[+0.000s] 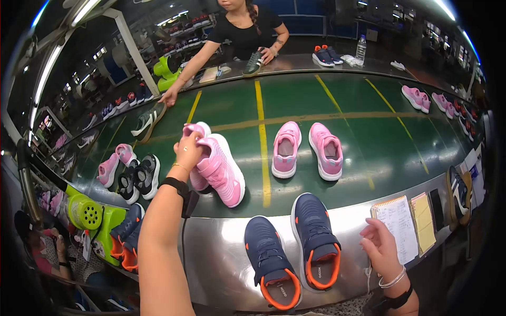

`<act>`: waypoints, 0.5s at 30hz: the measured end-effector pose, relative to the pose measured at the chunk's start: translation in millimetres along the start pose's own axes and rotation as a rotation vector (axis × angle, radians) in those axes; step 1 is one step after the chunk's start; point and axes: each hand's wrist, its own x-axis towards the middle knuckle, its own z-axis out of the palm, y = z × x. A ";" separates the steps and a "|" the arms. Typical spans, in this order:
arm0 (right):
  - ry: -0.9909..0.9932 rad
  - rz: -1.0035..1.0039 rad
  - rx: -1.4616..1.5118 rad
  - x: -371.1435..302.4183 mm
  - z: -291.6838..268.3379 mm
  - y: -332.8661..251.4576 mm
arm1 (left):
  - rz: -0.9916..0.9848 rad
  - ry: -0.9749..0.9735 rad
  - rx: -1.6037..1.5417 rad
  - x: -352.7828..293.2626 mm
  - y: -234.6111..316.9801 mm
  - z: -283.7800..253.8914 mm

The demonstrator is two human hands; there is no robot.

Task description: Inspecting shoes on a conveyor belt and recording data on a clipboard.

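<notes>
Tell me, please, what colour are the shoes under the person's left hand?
Pink: the left hand rests on a pair of pink shoes, seen in the head view.

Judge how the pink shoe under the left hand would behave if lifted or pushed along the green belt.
The pink shoe looks padded with a thick foam sole, so probably light for its size. Its upper likely gives where the left hand grips it. The flat sole on the green belt suggests it would slide, not roll.
</notes>
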 end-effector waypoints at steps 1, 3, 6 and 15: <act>-0.018 0.000 0.002 6.5 1.7 -10.4 | 0.128 0.105 -0.050 -3.0 6.9 -23.0; -0.007 -0.245 -0.077 17.0 12.2 -34.0 | 0.407 0.097 -0.154 -17.9 10.2 -75.2; -0.117 -0.391 -0.089 22.9 29.7 -61.0 | 0.862 0.101 -0.050 -69.7 48.9 -143.6; -0.573 -0.807 -0.429 9.7 111.2 -116.4 | 1.449 -0.276 0.135 -252.4 31.5 -155.8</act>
